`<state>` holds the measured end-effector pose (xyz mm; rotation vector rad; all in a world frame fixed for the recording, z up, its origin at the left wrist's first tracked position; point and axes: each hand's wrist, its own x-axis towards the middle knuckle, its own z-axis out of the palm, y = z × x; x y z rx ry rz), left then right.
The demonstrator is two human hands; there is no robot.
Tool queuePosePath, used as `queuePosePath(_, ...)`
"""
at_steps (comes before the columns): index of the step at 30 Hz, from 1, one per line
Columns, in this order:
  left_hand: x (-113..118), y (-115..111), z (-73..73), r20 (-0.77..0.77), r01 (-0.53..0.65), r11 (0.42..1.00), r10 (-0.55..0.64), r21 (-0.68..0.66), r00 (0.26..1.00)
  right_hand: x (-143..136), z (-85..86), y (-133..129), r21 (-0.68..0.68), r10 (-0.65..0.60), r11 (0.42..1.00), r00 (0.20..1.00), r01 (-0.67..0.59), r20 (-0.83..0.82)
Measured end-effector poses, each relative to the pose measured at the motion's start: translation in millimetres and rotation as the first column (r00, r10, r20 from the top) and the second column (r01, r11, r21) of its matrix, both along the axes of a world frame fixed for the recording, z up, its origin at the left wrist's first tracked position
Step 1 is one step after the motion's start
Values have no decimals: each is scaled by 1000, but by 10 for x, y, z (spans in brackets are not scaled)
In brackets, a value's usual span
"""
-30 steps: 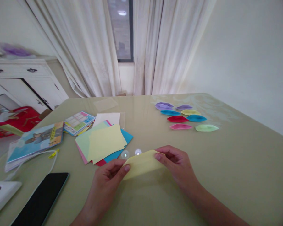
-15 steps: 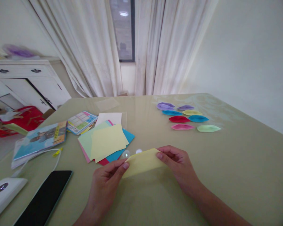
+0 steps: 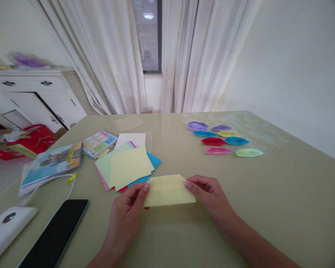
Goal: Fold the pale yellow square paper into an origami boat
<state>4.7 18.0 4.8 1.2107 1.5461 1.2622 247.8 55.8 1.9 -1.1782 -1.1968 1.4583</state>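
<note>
A pale yellow sheet of folded paper [image 3: 169,191] is held up above the table, with a faint crease running across it. My left hand [image 3: 128,212] pinches its left edge between thumb and fingers. At the right edge, my right hand [image 3: 209,197] grips it the same way. Beyond my left hand lies a fanned stack of coloured paper [image 3: 131,167], pale yellow on top with green, pink and blue edges showing. Several folded paper boats [image 3: 213,141] in purple, blue, yellow, red, pink and green rest at the far right.
A black phone [image 3: 56,232] and a white device [image 3: 12,230] with a cable lie at the near left. Behind them are a blue book [image 3: 53,162] and a printed card [image 3: 99,144]. The table [image 3: 268,201] meets a wall on the right.
The yellow paper has tilted so its broad face shows more and its crease is visible. Both hands keep their hold. The whole view has shifted slightly.
</note>
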Motion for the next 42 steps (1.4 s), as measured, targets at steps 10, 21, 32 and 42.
queuePosePath(10,5,-39,45,-82,116,993,-115,1,990,7,74,-6,34,-49,998,997,47,60)
queuePosePath(21,43,-72,11,-227,270,963,-257,24,939,-10,171,-48,-34,15,999,1000,-15,11)
queuePosePath(32,52,-32,-122,198,394,908,-364,-141,910,-43,122,-46,-69,-148,988,970,137,-195)
queuePosePath(42,277,-256,-50,358,543,809,-450,-224,818,-320,-36,-409,-208,122,968,987,-142,-109)
